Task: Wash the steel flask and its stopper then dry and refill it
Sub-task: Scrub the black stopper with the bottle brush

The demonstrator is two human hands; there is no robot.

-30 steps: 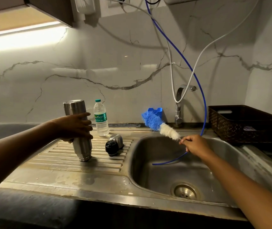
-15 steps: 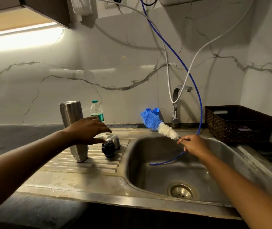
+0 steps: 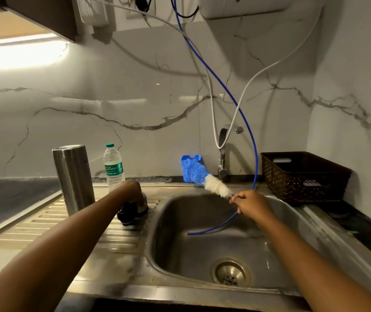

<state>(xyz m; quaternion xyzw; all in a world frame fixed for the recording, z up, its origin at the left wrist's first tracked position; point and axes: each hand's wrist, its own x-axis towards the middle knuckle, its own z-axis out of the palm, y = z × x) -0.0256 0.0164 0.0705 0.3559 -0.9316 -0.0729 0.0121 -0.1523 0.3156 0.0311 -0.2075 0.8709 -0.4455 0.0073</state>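
**Head view: left hand (image 3: 132, 192) lands on the stopper (image 3: 128, 213), brush held ready in the right hand (image 3: 251, 204)**

The stopper lies on its side on the ribbed drainboard (image 3: 117, 242), just beside the sink (image 3: 180, 291) bowl. The left hand covers its silver end. The fingers are hidden behind the knuckles, so I cannot tell whether the grip has closed round it or only rests there. The right hand's grip pinches the thin handle of the bottle brush (image 3: 204, 179), whose bristles point up and away over the basin's far edge.

The steel flask (image 3: 74, 179) stands upright and uncapped on the drainboard, apart from both hands, with a plastic water bottle (image 3: 113, 166) just behind it.

The stopper looks small, rigid and light. Its black ribbed end should give better purchase than the smooth silver cap, more so once wet. The flask is probably heavier, hard and slick-walled, and tall enough to tip easily. It is best taken round the middle of the body with the whole hand. The brush wire will likely flex, so short strokes suit it.
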